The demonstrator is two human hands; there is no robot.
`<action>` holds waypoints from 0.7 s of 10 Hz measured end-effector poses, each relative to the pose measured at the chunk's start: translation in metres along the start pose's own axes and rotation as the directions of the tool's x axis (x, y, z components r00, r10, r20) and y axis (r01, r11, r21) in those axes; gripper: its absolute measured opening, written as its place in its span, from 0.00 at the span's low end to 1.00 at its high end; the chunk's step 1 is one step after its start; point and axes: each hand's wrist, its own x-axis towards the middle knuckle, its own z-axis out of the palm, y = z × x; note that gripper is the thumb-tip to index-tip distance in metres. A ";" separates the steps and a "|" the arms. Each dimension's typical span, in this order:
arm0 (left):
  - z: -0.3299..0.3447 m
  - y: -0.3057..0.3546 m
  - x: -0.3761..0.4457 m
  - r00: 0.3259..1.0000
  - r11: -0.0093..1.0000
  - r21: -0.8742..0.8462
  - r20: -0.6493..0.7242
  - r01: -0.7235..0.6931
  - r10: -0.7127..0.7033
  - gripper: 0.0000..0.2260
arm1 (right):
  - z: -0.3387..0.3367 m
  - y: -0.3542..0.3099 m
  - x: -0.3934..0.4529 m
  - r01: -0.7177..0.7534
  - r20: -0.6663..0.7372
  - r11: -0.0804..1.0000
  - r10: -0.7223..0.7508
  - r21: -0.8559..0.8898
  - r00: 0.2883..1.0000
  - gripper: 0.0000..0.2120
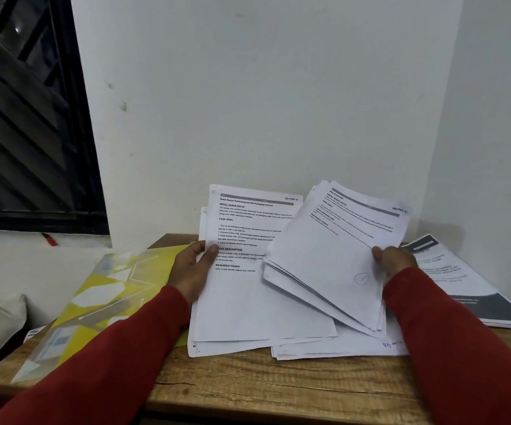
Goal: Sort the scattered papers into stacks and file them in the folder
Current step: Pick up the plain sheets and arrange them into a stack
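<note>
Papers fill both hands. The left hand (193,265) pinches a printed page (248,271) at its left edge, thumb on top. The right hand (394,262) grips a tilted stack of sheets (334,256) by its right edge, fingers curled round it. Under that stack, more papers (340,348) lie flat on the wooden table (263,391). Just left of the left hand sits the yellow folder (100,302). A dark booklet (469,289) lies right of the right hand
</note>
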 end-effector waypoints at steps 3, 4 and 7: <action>-0.004 0.002 -0.002 0.988 0.975 0.172 -0.038 -0.138 0.147 0.21 | 0.011 0.005 -0.014 0.106 0.184 0.955 -0.161 0.278 0.970 0.28; -0.003 0.001 -0.004 0.979 0.956 0.213 0.016 -0.202 0.203 0.25 | 0.018 0.004 -0.020 0.058 0.236 0.903 -0.172 0.426 0.956 0.17; 0.007 0.007 -0.009 0.982 0.995 -0.016 0.162 0.099 -0.095 0.13 | 0.048 -0.005 -0.075 0.104 0.453 0.896 -0.315 0.431 0.834 0.15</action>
